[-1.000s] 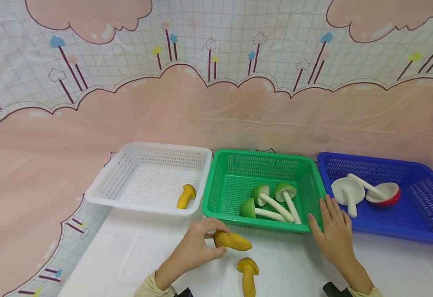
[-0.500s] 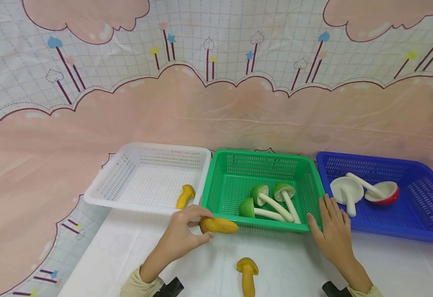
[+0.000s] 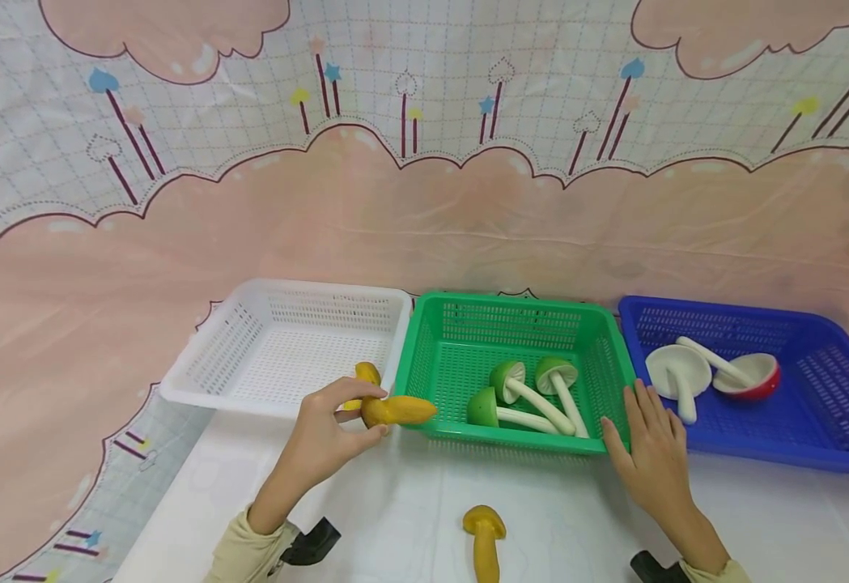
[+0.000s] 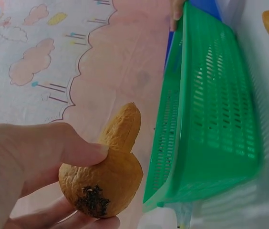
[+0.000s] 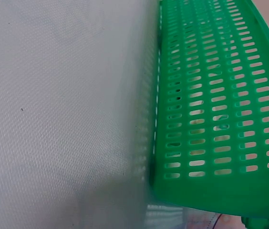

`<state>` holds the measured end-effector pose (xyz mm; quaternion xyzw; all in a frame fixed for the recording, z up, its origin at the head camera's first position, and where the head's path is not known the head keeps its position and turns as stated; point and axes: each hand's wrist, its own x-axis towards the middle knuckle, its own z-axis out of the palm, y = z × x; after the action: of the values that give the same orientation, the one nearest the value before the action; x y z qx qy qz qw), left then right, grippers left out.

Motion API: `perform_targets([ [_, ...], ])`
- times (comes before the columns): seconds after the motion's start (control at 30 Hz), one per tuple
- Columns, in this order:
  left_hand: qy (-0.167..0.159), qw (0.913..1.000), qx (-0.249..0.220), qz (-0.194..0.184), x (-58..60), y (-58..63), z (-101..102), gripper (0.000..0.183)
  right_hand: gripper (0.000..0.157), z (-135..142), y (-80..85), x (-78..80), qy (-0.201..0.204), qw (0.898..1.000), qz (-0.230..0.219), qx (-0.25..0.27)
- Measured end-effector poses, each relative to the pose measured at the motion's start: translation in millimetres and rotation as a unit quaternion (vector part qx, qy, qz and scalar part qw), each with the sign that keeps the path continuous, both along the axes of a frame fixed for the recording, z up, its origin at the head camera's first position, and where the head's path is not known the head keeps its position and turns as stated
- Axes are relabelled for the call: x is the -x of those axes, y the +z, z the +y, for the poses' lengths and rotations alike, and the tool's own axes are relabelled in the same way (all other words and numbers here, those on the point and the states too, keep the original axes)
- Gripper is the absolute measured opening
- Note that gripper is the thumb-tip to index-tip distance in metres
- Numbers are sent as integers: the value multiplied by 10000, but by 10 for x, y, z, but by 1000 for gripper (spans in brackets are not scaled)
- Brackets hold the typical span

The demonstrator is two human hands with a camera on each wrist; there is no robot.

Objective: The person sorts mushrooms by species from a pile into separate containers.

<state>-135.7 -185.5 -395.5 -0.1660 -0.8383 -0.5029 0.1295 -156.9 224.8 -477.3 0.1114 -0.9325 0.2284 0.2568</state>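
Observation:
My left hand pinches a yellow toy mushroom by its cap, above the front rims where the white and green baskets meet. In the left wrist view the mushroom's brown-yellow cap has a dark patch and lies between thumb and fingers. Another yellow mushroom, partly hidden by the hand, lies in the white basket. A third yellow mushroom is on the table in front. The right hand rests with straight fingers on the front right corner of the green basket.
Three green-capped mushrooms lie in the green basket. To the right, a blue basket contains white-stemmed mushrooms, one showing a red cap edge. A white cloth covers the table, and a printed curtain hangs behind.
My left hand has carried the yellow mushroom leftward and up, from over the table to the white basket's front right corner. The right hand has stayed on the green basket.

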Motion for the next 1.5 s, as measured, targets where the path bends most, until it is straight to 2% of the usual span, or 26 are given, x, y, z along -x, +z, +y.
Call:
perform_targets([
  [0.27, 332, 9994, -80, 34, 71, 8, -138, 38, 60, 1, -12, 7, 8, 10000, -24, -17],
  [0.5, 672, 9976, -104, -126, 148, 12, -262, 36, 60, -11, 15, -10, -16, 10000, -57, -13],
  [0.77, 1021, 9945, 95, -197, 256, -15, -394, 36, 61, -13, 19, -10, -23, 10000, -14, -14],
  [1.23, 1324, 9894, 363, -482, 454, -87, -582, 36, 60, -10, 30, -24, -57, 9999, -83, -18],
  [1.5, 1697, 9804, 725, -693, 568, -140, -702, 33, 59, -20, 26, -11, -44, 10000, -51, -29],
])
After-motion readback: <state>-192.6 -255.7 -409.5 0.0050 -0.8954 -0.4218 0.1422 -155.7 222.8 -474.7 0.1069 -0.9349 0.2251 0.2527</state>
